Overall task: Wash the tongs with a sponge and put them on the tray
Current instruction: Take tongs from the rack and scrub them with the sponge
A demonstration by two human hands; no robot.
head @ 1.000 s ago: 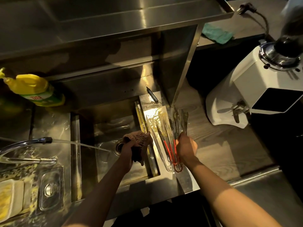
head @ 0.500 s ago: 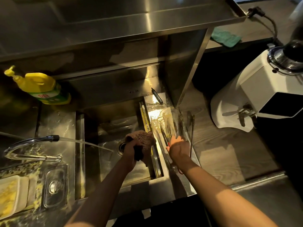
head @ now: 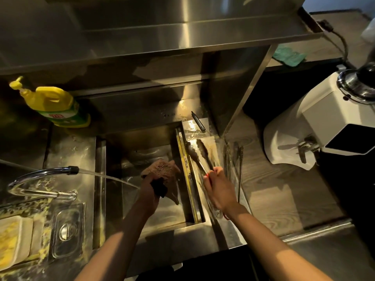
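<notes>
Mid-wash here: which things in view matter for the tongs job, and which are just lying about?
Job:
tongs, gripped by right hand
sponge, held by left hand
tap, running
sink
clear tray

Lying about:
yellow bottle
pen
green cloth
white machine
clear lid

Looks from head height forward and steeply down, wide-angle, close over the sink (head: 100, 189), taking in the shelf (head: 182, 31) above and the desk (head: 274, 199) at right.

Both forearms forward, left grip (head: 150, 192) and right grip (head: 220, 191) tightly curled.
</notes>
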